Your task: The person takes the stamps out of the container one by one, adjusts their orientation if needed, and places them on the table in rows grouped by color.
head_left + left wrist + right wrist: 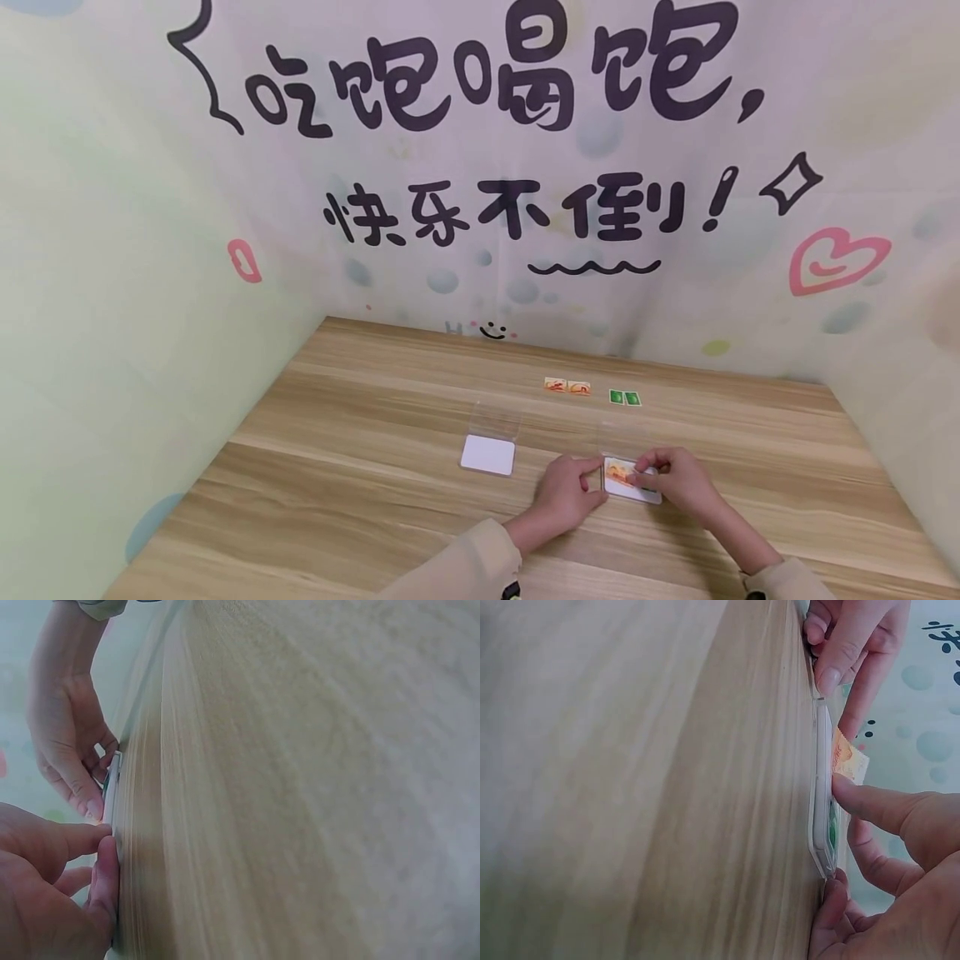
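Note:
A small clear plastic case (634, 500) lies with its lid up on the wooden table and holds a white card. My left hand (564, 493) holds the case's left side, with thumb and forefinger at its corners. Over the card, my right hand (681, 483) pinches an orange stamp (849, 759) between thumb and finger, the stamp tilted up in the right wrist view. A green stamp (833, 825) shows inside the case there, partly hidden by the right thumb. In the left wrist view both hands meet at the case's thin edge (111, 796).
Left of the hands stands another clear case with its lid up and a white card (487, 455) inside. Farther back lie a pair of orange stamps (567, 387) and a pair of green stamps (625, 397). A printed cloth (480, 292) borders the table (360, 500).

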The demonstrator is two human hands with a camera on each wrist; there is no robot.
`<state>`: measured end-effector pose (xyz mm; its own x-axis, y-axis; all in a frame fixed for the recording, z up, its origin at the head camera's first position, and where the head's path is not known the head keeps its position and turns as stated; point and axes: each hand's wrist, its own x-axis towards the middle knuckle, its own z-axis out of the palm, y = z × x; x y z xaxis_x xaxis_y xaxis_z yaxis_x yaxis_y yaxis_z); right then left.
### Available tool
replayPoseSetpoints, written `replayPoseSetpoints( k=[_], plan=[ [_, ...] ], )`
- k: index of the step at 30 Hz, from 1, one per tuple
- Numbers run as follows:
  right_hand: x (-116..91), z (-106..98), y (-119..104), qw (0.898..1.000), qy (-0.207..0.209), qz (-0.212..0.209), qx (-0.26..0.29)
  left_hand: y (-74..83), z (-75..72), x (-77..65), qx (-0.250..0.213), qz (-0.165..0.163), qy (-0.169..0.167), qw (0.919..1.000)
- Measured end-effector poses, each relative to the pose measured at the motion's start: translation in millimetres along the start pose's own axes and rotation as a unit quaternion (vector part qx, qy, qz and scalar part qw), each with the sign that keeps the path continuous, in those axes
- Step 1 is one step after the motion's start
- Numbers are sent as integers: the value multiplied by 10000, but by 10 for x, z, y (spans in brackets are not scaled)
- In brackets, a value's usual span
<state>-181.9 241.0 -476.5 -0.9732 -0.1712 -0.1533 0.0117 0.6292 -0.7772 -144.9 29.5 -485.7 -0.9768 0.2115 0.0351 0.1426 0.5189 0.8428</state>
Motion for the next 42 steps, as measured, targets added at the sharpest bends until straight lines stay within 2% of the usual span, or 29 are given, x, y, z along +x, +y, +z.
replayPoseSetpoints(
  k=[11,22,30,36,42],
  plan=[
    [9,-22,-1,9999,-114,40,78,3,-35,-1,-135,50,-60,9999],
    [29,-184,42,9972,-671,-125,321,-5,-25,8,-200,61,-129,9997],
    [30,-282,30,9963,-809,-151,248,-8,-20,6,-292,24,-136,9995],
    [54,-345,2,9971,-740,-64,151,-5,-4,1,-139,73,-39,9999],
    [93,-372,-7,9954,-880,-82,378,-6,5,-4,14,73,42,10000]
  ],
)
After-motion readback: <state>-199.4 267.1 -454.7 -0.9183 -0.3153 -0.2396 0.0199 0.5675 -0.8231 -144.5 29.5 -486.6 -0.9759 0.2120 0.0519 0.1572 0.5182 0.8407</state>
